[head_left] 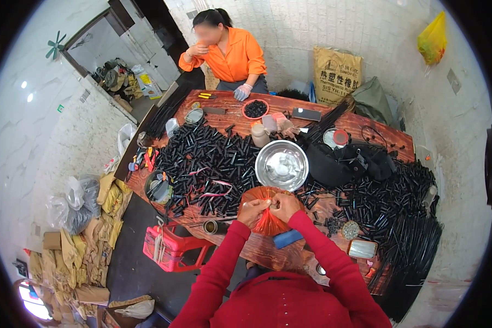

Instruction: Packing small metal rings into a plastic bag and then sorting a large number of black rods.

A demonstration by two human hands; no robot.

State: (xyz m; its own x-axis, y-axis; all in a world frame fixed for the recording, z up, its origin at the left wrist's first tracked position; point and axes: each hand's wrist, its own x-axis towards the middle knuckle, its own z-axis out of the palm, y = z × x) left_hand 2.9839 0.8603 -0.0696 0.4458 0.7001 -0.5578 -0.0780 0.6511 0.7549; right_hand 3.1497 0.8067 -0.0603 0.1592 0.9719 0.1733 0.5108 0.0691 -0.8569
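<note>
A red plastic bag (266,224) lies at the near edge of the table, its top gathered up. My left hand (253,212) pinches the gathered neck from the left. From the right, my right hand (285,207) closes on the same neck, the two hands nearly touching. What the bag contains cannot be made out. Just beyond it stands a shiny metal bowl (268,172). A blue block-like thing (287,238) rests beside the bag, below my right hand.
Heaps of short black tubes (213,158) cover much of the wooden table (246,249). A person in orange (235,54) sits across, one gloved hand by a red bowl (266,102). Long black strands (410,246) lie right, a black bag (344,164) behind. A red stool (172,249) stands left.
</note>
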